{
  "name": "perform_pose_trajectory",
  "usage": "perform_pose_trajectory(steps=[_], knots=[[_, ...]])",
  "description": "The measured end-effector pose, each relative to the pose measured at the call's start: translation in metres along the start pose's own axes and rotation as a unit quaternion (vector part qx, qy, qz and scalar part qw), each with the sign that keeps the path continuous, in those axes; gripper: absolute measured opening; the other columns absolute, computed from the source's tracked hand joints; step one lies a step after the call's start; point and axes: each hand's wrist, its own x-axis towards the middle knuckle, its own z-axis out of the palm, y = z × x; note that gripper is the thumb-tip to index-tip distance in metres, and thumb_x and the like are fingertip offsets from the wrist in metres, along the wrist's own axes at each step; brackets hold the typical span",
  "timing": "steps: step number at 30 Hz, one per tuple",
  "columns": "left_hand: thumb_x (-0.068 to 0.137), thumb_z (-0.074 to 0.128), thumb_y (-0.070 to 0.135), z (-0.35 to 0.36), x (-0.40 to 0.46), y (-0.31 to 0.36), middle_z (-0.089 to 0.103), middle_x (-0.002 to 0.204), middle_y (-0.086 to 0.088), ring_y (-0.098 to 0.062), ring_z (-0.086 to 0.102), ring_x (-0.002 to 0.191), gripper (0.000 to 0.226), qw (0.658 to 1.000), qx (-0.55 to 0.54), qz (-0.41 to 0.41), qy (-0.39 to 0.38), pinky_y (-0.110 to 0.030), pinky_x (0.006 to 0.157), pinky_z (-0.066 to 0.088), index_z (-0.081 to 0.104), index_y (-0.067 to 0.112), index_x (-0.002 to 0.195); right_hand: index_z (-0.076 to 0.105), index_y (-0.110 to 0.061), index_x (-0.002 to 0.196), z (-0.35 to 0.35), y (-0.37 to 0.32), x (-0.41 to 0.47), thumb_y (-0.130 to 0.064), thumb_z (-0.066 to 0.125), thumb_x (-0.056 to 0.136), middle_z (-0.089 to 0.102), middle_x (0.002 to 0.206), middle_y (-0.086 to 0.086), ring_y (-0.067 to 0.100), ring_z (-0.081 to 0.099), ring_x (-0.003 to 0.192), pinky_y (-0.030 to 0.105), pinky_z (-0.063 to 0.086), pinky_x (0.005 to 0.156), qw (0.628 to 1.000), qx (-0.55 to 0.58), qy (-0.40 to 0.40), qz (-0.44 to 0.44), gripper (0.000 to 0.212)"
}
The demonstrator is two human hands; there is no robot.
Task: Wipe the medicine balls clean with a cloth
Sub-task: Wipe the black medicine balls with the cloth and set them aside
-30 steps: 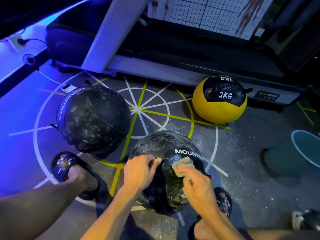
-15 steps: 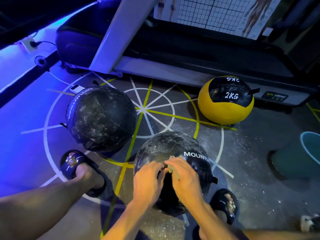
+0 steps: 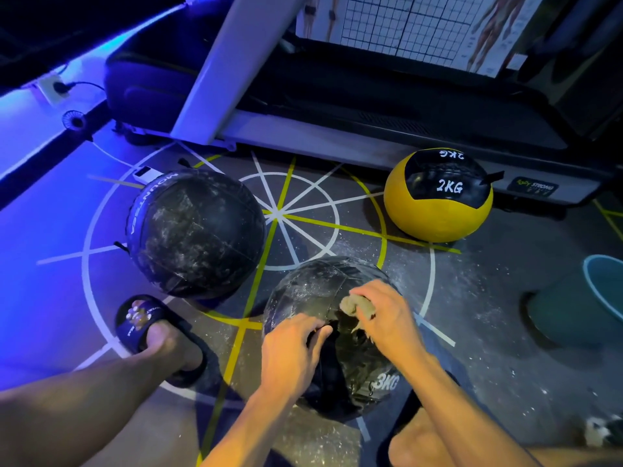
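Observation:
A black medicine ball marked 3KG [image 3: 323, 288] sits on the floor between my feet, dusty white on its far side. My right hand [image 3: 387, 318] grips a crumpled tan cloth [image 3: 355, 306] and presses it on top of this ball. My left hand [image 3: 290, 352] rests on the ball's near left side with its fingers curled against the surface. A bigger black ball [image 3: 195, 230], heavily smeared with white dust, lies to the left. A yellow and black ball marked 2KG [image 3: 438, 197] lies at the back right.
A treadmill [image 3: 371, 129] runs across the back. A teal bucket [image 3: 603, 294] stands at the right edge. My left foot in a dark slide sandal [image 3: 148, 325] is beside the big ball. White dust is scattered over the floor with its painted lines [image 3: 276, 214].
The near ball has been turned, so its 3KG mark now faces me. My right hand has slid the cloth up and to the right over the ball's top.

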Motion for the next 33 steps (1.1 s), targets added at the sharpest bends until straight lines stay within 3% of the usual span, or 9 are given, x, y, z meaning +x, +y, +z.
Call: perform_pose_trajectory(steps=[5, 10, 14, 17, 19, 23, 27, 30, 33], knots=[[0.099, 0.051, 0.054, 0.0, -0.003, -0.005, 0.067, 0.084, 0.017, -0.004, 0.062, 0.081, 0.028, 1.0, -0.004, 0.002, 0.0, -0.024, 0.064, 0.043, 0.069, 0.035, 0.09, 0.073, -0.02, 0.103, -0.006, -0.015, 0.003, -0.02, 0.06, 0.1, 0.061, 0.103, -0.006, 0.014, 0.054, 0.097, 0.033, 0.05, 0.086, 0.988, -0.047, -0.113, -0.095, 0.013], [0.098, 0.056, 0.056, -0.005, -0.002, -0.002, 0.07, 0.092, 0.021, 0.001, 0.063, 0.089, 0.026, 0.999, -0.031, 0.002, -0.017, -0.017, 0.07, 0.04, 0.073, 0.036, 0.095, 0.073, -0.019, 0.112, -0.021, 0.006, 0.024, -0.019, 0.067, 0.097, 0.064, 0.105, -0.005, 0.014, 0.06, 0.097, 0.024, 0.042, 0.08, 0.995, -0.008, 0.025, 0.091, 0.016], [0.097, 0.06, 0.052, -0.004, -0.01, -0.008, 0.068, 0.105, 0.024, 0.004, 0.061, 0.101, 0.023, 0.996, -0.059, 0.047, -0.05, -0.017, 0.083, 0.046, 0.074, 0.037, 0.106, 0.072, -0.02, 0.121, -0.027, -0.001, 0.023, -0.023, 0.063, 0.1, 0.07, 0.113, -0.009, 0.004, 0.062, 0.101, 0.02, 0.049, 0.088, 0.986, 0.069, 0.131, 0.073, 0.023], [0.098, 0.062, 0.037, 0.001, -0.021, -0.009, 0.063, 0.122, 0.022, -0.002, 0.059, 0.112, 0.026, 0.988, -0.065, 0.115, -0.08, -0.019, 0.097, 0.047, 0.072, 0.032, 0.121, 0.063, -0.02, 0.138, -0.017, 0.0, 0.005, -0.024, 0.047, 0.106, 0.064, 0.136, -0.006, 0.008, 0.06, 0.121, 0.029, 0.049, 0.106, 0.994, 0.025, -0.093, -0.051, 0.036], [0.096, 0.062, 0.029, 0.006, -0.029, -0.009, 0.059, 0.134, 0.019, -0.005, 0.055, 0.122, 0.035, 0.983, -0.041, 0.155, -0.092, -0.025, 0.109, 0.043, 0.068, 0.03, 0.131, 0.053, -0.02, 0.148, -0.013, 0.016, 0.0, -0.011, 0.042, 0.106, 0.046, 0.154, -0.01, 0.005, 0.039, 0.143, 0.028, 0.031, 0.121, 0.978, 0.004, -0.181, -0.106, 0.045], [0.087, 0.059, 0.025, 0.016, -0.039, -0.007, 0.035, 0.16, 0.021, -0.004, 0.028, 0.149, 0.071, 0.973, 0.051, 0.178, -0.136, -0.036, 0.125, 0.02, 0.04, 0.033, 0.154, 0.062, -0.021, 0.14, -0.022, 0.02, -0.007, -0.01, 0.048, 0.103, 0.051, 0.146, -0.014, -0.001, 0.04, 0.138, 0.026, 0.033, 0.119, 0.997, 0.017, -0.079, 0.005, 0.041], [0.076, 0.067, 0.02, 0.021, -0.038, -0.007, 0.036, 0.161, 0.015, -0.01, 0.03, 0.151, 0.086, 0.964, 0.106, 0.192, -0.15, -0.044, 0.123, 0.014, 0.038, 0.029, 0.156, 0.075, -0.021, 0.121, -0.023, 0.008, -0.035, -0.028, 0.041, 0.092, 0.068, 0.131, -0.007, 0.008, 0.058, 0.129, 0.032, 0.044, 0.112, 0.97, -0.07, -0.161, -0.166, 0.045], [0.084, 0.072, 0.029, 0.028, -0.038, 0.002, 0.035, 0.164, 0.011, -0.013, 0.029, 0.153, 0.08, 0.959, 0.128, 0.207, -0.143, -0.048, 0.118, 0.019, 0.038, 0.027, 0.157, 0.079, -0.025, 0.108, -0.042, 0.024, -0.02, -0.028, 0.042, 0.093, 0.073, 0.121, -0.009, 0.006, 0.063, 0.121, 0.031, 0.043, 0.114, 0.985, -0.085, -0.101, -0.114, 0.041], [0.073, 0.079, 0.02, 0.035, -0.036, 0.004, 0.037, 0.162, 0.011, -0.015, 0.027, 0.154, 0.094, 0.963, 0.125, 0.193, -0.143, -0.049, 0.117, 0.022, 0.037, 0.026, 0.157, 0.08, -0.02, 0.095, -0.037, 0.001, -0.022, -0.022, 0.043, 0.084, 0.078, 0.1, -0.002, 0.016, 0.074, 0.099, 0.036, 0.062, 0.087, 0.976, -0.149, -0.073, -0.144, 0.038]])
